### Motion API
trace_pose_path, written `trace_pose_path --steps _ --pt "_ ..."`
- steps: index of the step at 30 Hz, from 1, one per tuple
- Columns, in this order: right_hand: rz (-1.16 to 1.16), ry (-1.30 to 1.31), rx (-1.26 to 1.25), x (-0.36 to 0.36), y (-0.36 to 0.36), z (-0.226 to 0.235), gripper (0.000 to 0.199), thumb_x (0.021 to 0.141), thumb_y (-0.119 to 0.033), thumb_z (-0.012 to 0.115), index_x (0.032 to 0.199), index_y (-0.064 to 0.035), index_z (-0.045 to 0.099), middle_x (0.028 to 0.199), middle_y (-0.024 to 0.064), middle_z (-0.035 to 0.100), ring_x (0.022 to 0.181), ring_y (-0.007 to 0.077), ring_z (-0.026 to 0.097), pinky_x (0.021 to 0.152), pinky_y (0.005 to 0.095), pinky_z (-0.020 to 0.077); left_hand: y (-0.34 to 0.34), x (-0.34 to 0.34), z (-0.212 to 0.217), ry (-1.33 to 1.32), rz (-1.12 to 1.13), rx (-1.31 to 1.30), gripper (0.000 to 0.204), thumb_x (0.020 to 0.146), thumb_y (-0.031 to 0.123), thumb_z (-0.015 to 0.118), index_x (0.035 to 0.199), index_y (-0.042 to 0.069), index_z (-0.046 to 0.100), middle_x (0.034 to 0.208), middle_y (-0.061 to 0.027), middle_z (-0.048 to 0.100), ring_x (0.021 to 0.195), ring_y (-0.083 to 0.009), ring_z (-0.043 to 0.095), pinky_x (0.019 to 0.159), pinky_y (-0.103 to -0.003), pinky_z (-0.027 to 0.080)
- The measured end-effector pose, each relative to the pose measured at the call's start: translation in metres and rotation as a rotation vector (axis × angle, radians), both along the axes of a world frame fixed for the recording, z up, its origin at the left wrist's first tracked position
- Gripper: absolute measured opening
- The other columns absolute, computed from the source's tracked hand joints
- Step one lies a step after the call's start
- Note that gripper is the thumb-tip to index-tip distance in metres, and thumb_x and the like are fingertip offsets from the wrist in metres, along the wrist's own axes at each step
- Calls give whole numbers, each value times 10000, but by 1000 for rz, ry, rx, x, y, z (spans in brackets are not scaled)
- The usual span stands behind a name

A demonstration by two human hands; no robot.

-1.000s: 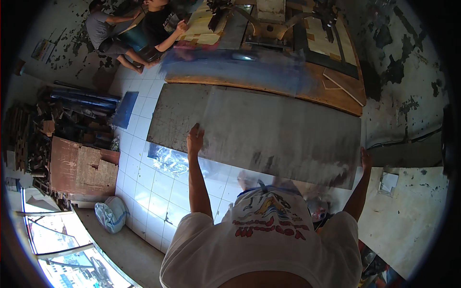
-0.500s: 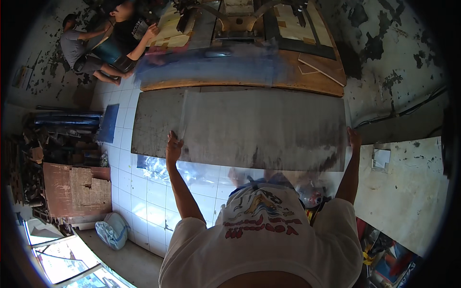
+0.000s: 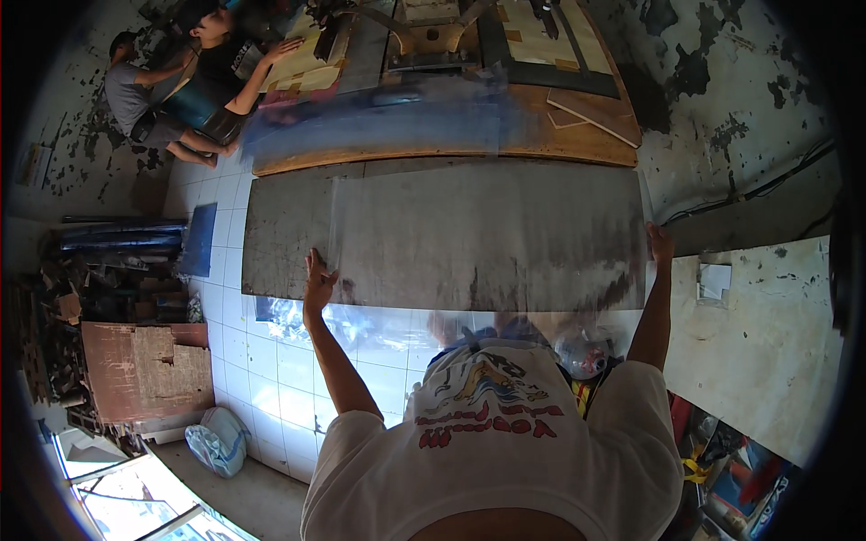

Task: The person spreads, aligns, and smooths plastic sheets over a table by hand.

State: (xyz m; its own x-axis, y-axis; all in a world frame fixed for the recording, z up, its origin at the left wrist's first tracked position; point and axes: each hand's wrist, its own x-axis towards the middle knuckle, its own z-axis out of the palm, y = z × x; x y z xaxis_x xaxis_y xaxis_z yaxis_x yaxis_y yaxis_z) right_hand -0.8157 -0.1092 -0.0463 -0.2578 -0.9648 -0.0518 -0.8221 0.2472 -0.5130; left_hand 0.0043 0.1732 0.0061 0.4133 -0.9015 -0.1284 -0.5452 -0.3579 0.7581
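Note:
A wide, clear plastic sheet (image 3: pixel 487 225) lies over a long, stained grey board (image 3: pixel 280 225) in front of me, its near part reaching past the board's edge toward my body. My left hand (image 3: pixel 320 284) is at the sheet's left edge, thumb and fingers on either side of it, index finger pointing away from me. On the far right, my right hand (image 3: pixel 661 243) grips the opposite edge, just beyond the board's right end; its fingertips are partly hidden. Beyond the board, bluish see-through sheets (image 3: pixel 379 122) rest on a wooden table (image 3: pixel 577 153).
A metal press-like frame (image 3: pixel 433 45) stands on the table, near thin wooden strips (image 3: pixel 595 117). Two people (image 3: pixel 221 68) (image 3: pixel 131 90) are at the far left. Scrap boards (image 3: pixel 149 370) and a white bag (image 3: pixel 218 442) lie left; a pale panel (image 3: pixel 758 334) stands right.
The view has shifted slightly. My left hand's fingers look more stretched out at the sheet's edge. The nearer person's hand has moved onto the table.

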Motion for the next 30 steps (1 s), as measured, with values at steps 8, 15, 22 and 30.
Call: trace_pose_path --steps 8,15,22,30 --pt "-16 -44 -62 -3 -9 -11 456 828 -524 555 968 -107 677 903 159 663 904 347 623 767 401 464 9 19 -22 -265 -97 -31 245 812 76 629 1024 49 509 1519 -147 94 1402 -362 5 1106 -498 39" --pt "-77 -138 80 19 2 7 603 834 -585 527 1070 -44 653 1007 141 667 974 228 617 852 354 442 21 18 -5 82 -17 -118 148 806 9 591 933 18 516 1515 -147 131 1400 -331 106 1090 -442 207" --pt "-28 -232 129 30 25 30 684 783 -634 558 1035 -6 659 934 132 675 907 219 626 822 343 451 19 13 -4 -65 -29 -39 123 826 33 616 855 6 500 1482 -181 226 1384 -339 177 1054 -391 287" --pt "-90 -481 451 11 68 62 582 764 -593 633 994 -59 604 938 54 608 772 156 589 720 324 503 26 8 -32 -640 109 -134 320 827 361 649 847 52 571 1399 -246 353 1292 -413 337 1025 -477 309"
